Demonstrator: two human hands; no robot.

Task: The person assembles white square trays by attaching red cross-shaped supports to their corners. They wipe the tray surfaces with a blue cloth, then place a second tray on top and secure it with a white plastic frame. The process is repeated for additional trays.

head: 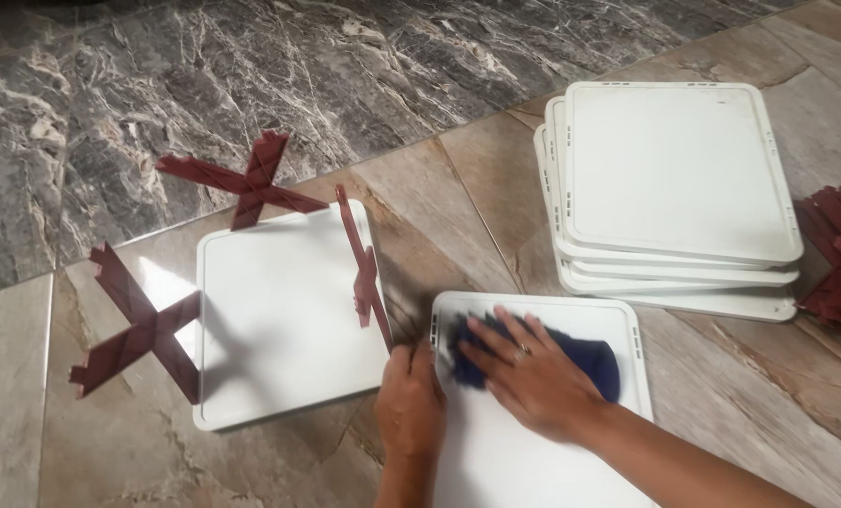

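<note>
A white square panel (pixel 524 461) lies flat on the floor right in front of me. My right hand (pixel 524 372) presses a dark blue cloth (pixel 589 362) flat onto its upper part, fingers spread. My left hand (pixel 409 400) grips the panel's left edge, fingers curled over the rim. To the left, another white panel (pixel 279 320) stands on dark red cross-shaped legs (pixel 143 334), with further legs at its back (pixel 251 183) and its right side (pixel 364 273).
A stack of several white panels (pixel 674 179) sits at the upper right. A pile of dark red cross pieces (pixel 839 254) lies at the right edge. The floor is brown stone tile (pixel 458 198), meeting dark marble (pixel 251 66) at the top.
</note>
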